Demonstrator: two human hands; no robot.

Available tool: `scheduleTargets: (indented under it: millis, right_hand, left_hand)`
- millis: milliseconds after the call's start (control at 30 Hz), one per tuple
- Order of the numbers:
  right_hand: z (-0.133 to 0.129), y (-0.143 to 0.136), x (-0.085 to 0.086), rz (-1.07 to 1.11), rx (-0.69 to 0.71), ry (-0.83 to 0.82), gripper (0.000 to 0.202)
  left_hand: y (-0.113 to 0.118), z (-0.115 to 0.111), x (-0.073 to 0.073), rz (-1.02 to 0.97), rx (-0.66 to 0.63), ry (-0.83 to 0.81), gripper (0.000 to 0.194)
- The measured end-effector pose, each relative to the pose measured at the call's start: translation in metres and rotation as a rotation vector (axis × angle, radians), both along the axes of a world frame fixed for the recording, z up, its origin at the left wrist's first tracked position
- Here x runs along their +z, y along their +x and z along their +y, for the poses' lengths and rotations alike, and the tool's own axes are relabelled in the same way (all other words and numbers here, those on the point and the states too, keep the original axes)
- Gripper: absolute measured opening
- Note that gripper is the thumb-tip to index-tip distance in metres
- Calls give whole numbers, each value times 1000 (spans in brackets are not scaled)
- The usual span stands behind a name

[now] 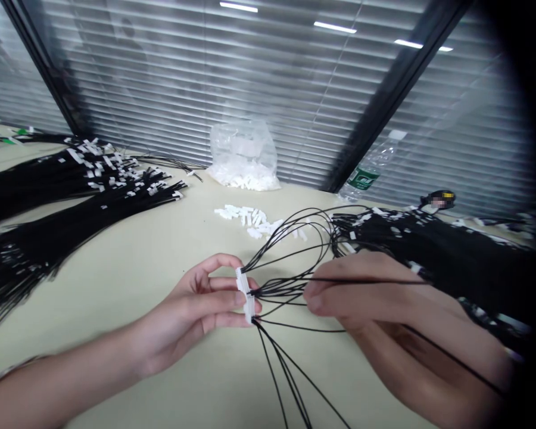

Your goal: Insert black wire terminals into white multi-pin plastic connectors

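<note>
A pale table (192,238).
Right of the white connector (246,298), the right hand (397,310) pinches black wires (262,292) in a narrow grip; the left hand (199,307) holds that connector above the table. Beyond the connector lie loose white pieces (243,213), a clear bag (245,146), then blinds (183,77).

Connector (245,285) between wire bundles (67,229)

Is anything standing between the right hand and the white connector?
Yes: black wires span the gap from the white connector towards the right hand, some looping above. Nothing else visible blocks it; the left hand holds the connector.
</note>
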State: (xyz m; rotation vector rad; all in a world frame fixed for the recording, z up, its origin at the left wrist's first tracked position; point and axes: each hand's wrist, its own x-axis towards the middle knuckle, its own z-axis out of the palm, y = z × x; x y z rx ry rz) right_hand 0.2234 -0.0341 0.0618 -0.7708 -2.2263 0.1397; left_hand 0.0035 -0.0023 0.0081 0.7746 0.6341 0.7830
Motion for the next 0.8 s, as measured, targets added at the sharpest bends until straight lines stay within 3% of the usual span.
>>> scheduleTargets:
  millis: [333, 800]
  right_hand:
    - [1, -6, -2, 7, -13, 91, 27]
    - [0, -5, -2, -59, 26, 35, 32]
  left_hand:
    - [-1, 1, -3, -18, -24, 7, 27]
    - [-1, 2, -4, -18, -34, 20, 26]
